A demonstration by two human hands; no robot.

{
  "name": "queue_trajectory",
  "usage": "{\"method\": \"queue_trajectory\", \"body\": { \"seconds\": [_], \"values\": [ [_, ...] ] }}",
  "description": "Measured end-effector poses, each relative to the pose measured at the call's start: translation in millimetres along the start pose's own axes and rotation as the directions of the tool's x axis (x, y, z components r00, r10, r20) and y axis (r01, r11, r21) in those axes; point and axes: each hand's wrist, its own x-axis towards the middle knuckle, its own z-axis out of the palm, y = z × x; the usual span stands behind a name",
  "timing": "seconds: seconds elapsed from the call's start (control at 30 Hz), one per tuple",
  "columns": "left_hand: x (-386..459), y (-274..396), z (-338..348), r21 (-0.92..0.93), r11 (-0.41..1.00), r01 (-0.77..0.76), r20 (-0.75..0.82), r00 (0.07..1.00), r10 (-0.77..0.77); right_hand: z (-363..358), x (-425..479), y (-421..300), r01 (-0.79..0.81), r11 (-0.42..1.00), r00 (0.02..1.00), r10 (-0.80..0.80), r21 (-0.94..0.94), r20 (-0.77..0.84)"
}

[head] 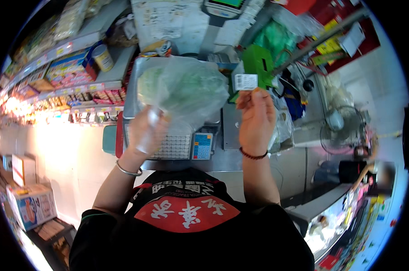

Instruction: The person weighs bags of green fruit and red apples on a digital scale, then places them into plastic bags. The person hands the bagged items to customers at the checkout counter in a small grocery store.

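My left hand (148, 130) grips the gathered neck of a clear plastic bag (187, 88), blurred by motion. Inside the bag is a pale green leafy vegetable, perhaps a cabbage; the plastic veils its details. The bag is over the metal pan (133, 91) of a weighing scale, and I cannot tell whether it rests there. Below the bag shows the scale's keypad (177, 147) with its blue number keys (202, 145). To the right, my right hand (257, 118) holds up a small white printed label (246, 82) between thumb and fingers.
The scale's display (224, 8) stands on a post behind the pan. A green box (257, 61) with a slot is at the back right. Stocked shelves (69, 81) line the left. A fan (339, 125) and a person (353, 171) at a counter are on the right.
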Motion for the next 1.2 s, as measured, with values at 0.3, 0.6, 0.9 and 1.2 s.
{"method": "queue_trajectory", "body": {
  "seconds": [0.3, 0.6, 0.9, 1.2],
  "values": [
    [-17, -11, -5, 0.091, 0.933, -0.349, 0.415, 0.865, 0.283, 64, 140, 57, -0.216, 0.806, 0.932, 0.339, -0.550, 0.130],
    [-12, 2, -16, 0.084, 0.906, -0.416, 0.390, 0.850, 0.354, 126, 137, 119, 0.188, 0.443, 0.532, 0.704, -0.876, 0.470],
    [34, 28, -38, -0.307, 0.944, -0.119, 0.054, 0.988, 0.142, 83, 117, 75, 0.129, 0.794, 0.635, 0.393, -0.594, 0.665],
    [103, 28, -34, -0.030, 0.963, -0.269, 0.046, 0.962, 0.270, 76, 63, 51, 0.379, 0.751, 0.704, 0.146, -0.541, 0.696]
  ]
}}
